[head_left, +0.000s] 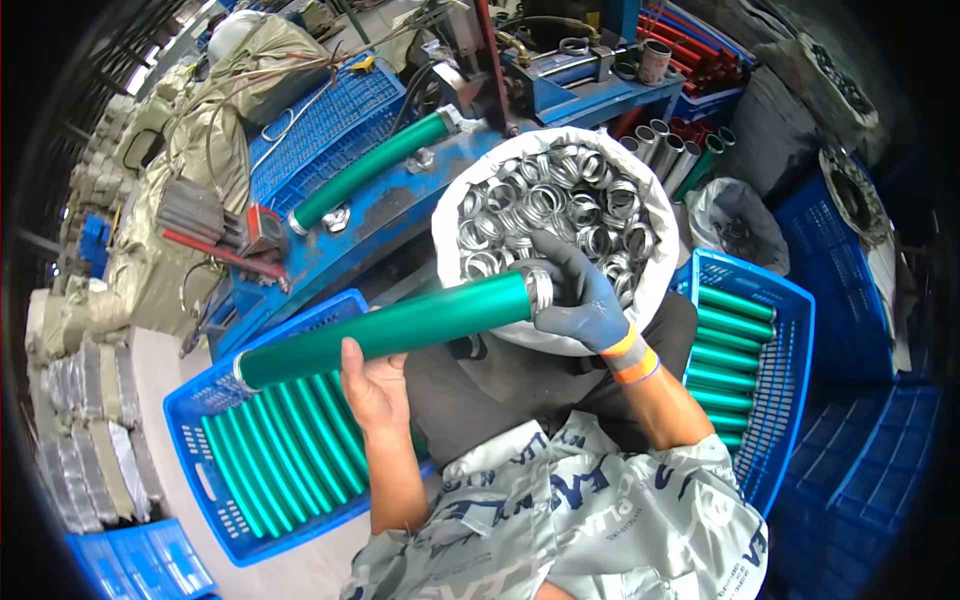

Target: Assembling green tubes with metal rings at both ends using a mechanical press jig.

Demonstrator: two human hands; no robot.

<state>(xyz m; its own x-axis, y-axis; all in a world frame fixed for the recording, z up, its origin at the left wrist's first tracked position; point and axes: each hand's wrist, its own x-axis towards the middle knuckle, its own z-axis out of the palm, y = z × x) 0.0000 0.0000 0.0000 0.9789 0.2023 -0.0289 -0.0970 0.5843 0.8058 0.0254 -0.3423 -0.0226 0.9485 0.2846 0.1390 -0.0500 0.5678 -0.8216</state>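
Bright, even light; dark fisheye rim

Two hands are seen, one bare [375, 385], one gloved [580, 295]. One green tube [390, 328] is held, another [372, 168] is clamped. Two blue crates [195, 420] [790, 330] are counted, one white sack [655, 215], rings beyond counting.

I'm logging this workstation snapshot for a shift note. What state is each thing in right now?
Left hand: bare, gripping the green tube.
Right hand: gloved, holding a metal ring at the tube's end.
Green tube: held level, ring on its right end.
Metal ring: on the tube end.
White sack: open, full of rings.
Left blue crate: partly filled with green tubes.
Right blue crate: holds stacked green tubes.
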